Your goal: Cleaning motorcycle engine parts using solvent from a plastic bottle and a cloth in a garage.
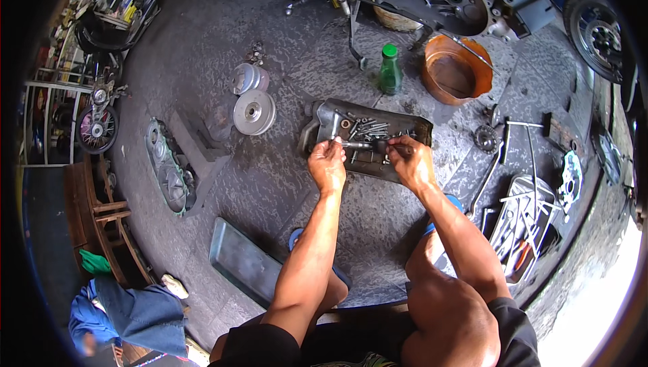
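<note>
My left hand (pixel 328 162) pinches one end of a metal shaft (pixel 357 144) between thumb and fingers. A brush with a dark head and brown handle (pixel 405 150) seems to be in my right hand (pixel 415 164), its head against the shaft's right end. Both hands are over a dark tray-like cover (pixel 374 108) on the floor. Inside it are several bolts (pixel 372 128) and a brass-coloured ring (pixel 346 124). The lower part of the tray is partly hidden by my hands.
Beyond the tray stand a green bottle (pixel 390 70) and an orange basin (pixel 429 70). Metal pulleys (pixel 254 113) and an engine cover (pixel 169 169) lie left. Wrenches in a metal tray (pixel 524 215) lie right. A grey tray (pixel 243 260) is near my feet; a motorcycle engine (pixel 455 5) is ahead.
</note>
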Demonstrator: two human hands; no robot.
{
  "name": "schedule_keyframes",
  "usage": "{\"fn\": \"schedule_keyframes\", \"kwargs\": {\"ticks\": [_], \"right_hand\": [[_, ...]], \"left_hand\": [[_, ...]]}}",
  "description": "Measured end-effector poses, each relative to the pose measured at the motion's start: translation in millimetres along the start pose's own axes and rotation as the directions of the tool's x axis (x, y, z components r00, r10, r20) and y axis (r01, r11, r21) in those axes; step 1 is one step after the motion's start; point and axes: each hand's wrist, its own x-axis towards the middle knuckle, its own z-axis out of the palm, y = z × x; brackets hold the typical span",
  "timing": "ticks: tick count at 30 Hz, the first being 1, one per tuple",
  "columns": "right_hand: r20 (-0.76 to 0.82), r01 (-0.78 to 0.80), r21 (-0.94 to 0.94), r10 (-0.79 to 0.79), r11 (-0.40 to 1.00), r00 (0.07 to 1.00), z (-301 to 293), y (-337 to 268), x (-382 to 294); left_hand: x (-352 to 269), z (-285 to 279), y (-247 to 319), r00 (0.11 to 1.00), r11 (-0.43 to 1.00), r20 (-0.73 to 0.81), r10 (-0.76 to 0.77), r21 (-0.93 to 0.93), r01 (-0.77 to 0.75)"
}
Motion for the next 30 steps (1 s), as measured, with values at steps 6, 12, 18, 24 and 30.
{"fn": "schedule_keyframes", "kwargs": {"ticks": [6, 12, 18, 24, 30], "right_hand": [[-0.076, -0.011, -0.057, 0.007, 0.998, 0.997, 9, 16, 11], [-0.117, 0.047, -0.151, -0.065, 0.987, 0.991, 2, 24, 16], [-0.052, -0.002, -0.122, -0.005, 0.993, 0.999, 1, 9, 7], [-0.014, -0.071, 0.091, 0.073, 0.993, 0.997, 7, 0, 20], [-0.181, 0.130, -0.166, -0.159, 0.978, 0.970, -4, 5, 22]], "left_hand": [[1, 8, 9, 0.999, 0.995, -0.019, -0.039, 0.087, 0.040], [9, 7, 19, 0.965, 0.716, 0.043, 0.260, 0.662, -0.223], [6, 6, 43, 0.978, 0.460, 0.166, 0.128, 0.863, -0.207], [9, -3, 43, 0.982, 0.368, 0.170, -0.077, 0.921, -0.130], [7, 4, 58, 0.995, 0.407, 0.096, -0.020, 0.910, -0.079]]}}
